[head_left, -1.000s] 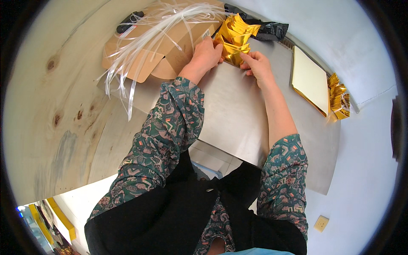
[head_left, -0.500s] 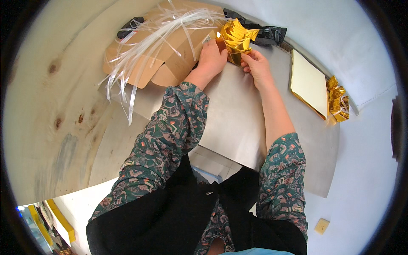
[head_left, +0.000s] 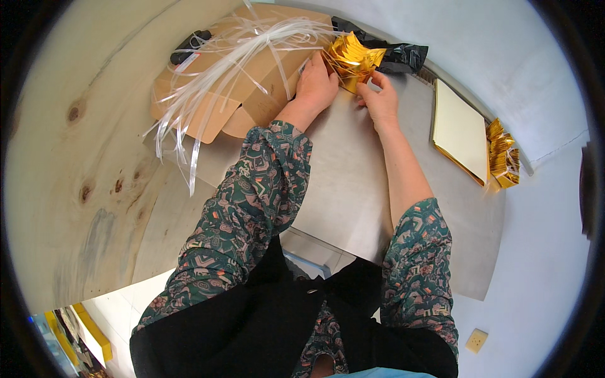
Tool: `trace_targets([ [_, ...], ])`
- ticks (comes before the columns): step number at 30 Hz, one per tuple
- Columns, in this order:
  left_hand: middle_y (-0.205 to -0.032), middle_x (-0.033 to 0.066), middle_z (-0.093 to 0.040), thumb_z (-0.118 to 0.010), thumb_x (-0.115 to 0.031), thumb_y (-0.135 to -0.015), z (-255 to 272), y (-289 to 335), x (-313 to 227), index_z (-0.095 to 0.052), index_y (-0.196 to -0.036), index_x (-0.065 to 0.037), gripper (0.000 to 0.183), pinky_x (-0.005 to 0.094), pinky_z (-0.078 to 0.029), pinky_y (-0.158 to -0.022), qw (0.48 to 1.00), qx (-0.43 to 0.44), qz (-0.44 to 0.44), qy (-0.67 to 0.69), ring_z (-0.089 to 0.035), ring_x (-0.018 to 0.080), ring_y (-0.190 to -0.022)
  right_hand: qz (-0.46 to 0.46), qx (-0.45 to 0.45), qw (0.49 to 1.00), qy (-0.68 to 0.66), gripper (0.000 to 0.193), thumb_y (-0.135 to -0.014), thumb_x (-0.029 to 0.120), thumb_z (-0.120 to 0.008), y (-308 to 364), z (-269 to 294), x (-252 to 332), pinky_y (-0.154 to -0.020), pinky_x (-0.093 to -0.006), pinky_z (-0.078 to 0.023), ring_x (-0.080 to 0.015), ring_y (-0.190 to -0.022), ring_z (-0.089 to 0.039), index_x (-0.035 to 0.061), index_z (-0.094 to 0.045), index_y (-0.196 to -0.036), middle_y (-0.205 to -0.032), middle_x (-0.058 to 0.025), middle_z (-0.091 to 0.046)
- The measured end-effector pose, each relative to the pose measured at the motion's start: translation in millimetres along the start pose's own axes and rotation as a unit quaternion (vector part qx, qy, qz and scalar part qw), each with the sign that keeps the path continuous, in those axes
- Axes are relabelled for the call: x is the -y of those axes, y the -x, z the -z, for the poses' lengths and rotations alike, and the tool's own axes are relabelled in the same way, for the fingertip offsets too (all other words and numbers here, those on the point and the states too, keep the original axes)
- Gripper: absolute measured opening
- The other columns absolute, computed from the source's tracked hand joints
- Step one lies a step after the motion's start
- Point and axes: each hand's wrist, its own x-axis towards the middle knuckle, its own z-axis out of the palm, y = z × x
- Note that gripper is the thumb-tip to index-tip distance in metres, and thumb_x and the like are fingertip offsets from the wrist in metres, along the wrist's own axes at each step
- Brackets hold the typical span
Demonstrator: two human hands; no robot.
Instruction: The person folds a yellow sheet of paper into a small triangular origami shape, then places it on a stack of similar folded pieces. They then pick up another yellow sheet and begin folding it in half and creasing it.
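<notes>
At the far side of the metal tabletop [head_left: 340, 183], both hands are at a bundle of folded gold foil [head_left: 354, 58], its pointed layers stacked and shiny. My left hand [head_left: 317, 87] is closed against the bundle's left side, its fingertips partly hidden behind the foil. On the lower right edge, my right hand [head_left: 379, 101] pinches the foil between thumb and fingers. Close to my left hand lies a brown cardboard box [head_left: 252, 94] with an open flap, draped with a bunch of white plastic strips [head_left: 252, 47].
Behind the foil lies crumpled black plastic [head_left: 403, 57]. Toward the right edge rest a stack of cream sheets [head_left: 459, 129] and a second gold foil bundle [head_left: 503, 154]. A black object [head_left: 191, 45] sits on the box's far left. A wooden board [head_left: 88, 145] spans the left.
The hands stay at the gold foil bundle with only slight finger shifts. The bundle's layers have tilted and sit closer together. The whole view has moved slightly.
</notes>
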Motion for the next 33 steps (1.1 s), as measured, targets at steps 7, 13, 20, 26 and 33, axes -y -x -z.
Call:
trace_targets([
  [7, -0.13, 0.035, -0.06, -0.069, -0.018, -0.094, 4.4, 3.0, -4.8, -0.037, -0.146, 0.009, 0.067, 0.0495, -0.05, -0.102, 1.0, 0.005, 0.022, 0.013, -0.063, 0.0459, -0.116, -0.011, -0.029, 0.999, 0.02, 0.069, -0.081, 0.022, -0.076, 3.0, 0.8, 10.9, -0.058, -0.0345, -0.055, -0.0187, -0.062, -0.069, -0.0043, -0.055, -0.141, -0.126, -0.0207, -0.066],
  [13, -0.134, 0.0332, -0.059, -0.065, -0.026, -0.099, 10.6, 5.8, -20.2, -0.031, -0.153, 0.007, 0.072, 0.0511, -0.05, -0.102, 0.998, 0.005, 0.013, -0.059, -0.062, 0.046, -0.12, 0.013, 0.082, 0.974, 0.212, 0.05, -0.089, 0.01, -0.062, -9.5, 1.0, -2.3, -0.062, -0.0293, -0.054, -0.0138, -0.075, -0.068, 0.0012, -0.06, -0.138, -0.112, -0.0112, -0.072],
  [20, -0.134, 0.0304, -0.061, -0.061, -0.034, -0.101, 19.0, 0.2, -33.9, -0.027, -0.157, 0.003, 0.075, 0.0524, -0.053, -0.098, 0.989, 0.033, 0.051, -0.133, -0.063, 0.0447, -0.119, -0.061, 0.096, 0.986, 0.12, 0.038, -0.093, 0.016, -0.062, -14.0, -8.8, 11.4, -0.058, -0.0272, -0.052, -0.0123, -0.072, -0.066, 0.0039, -0.065, -0.129, -0.098, -0.0071, -0.072],
  [26, -0.137, 0.0292, -0.054, -0.065, -0.034, -0.1, 18.5, 1.5, -30.1, -0.027, -0.157, 0.002, 0.078, 0.0529, -0.054, -0.097, 0.991, 0.011, 0.037, -0.13, -0.062, 0.0475, -0.118, -0.107, 0.13, 0.982, 0.088, 0.043, -0.095, 0.033, -0.07, -8.4, -7.2, 27.8, -0.053, -0.0253, -0.048, -0.0105, -0.072, -0.065, 0.0046, -0.066, -0.127, -0.097, -0.0039, -0.069],
  [33, -0.141, 0.0292, -0.048, -0.065, -0.034, -0.099, 18.6, 6.2, -28.9, -0.03, -0.155, 0.0, 0.075, 0.0537, -0.053, -0.098, 0.994, 0.0, 0.006, -0.106, -0.06, 0.0484, -0.12, -0.091, 0.119, 0.985, 0.085, 0.048, -0.092, 0.035, -0.075, -2.5, -4.8, 32.1, -0.051, -0.0246, -0.045, -0.0095, -0.07, -0.061, 0.0047, -0.065, -0.128, -0.099, -0.0015, -0.067],
])
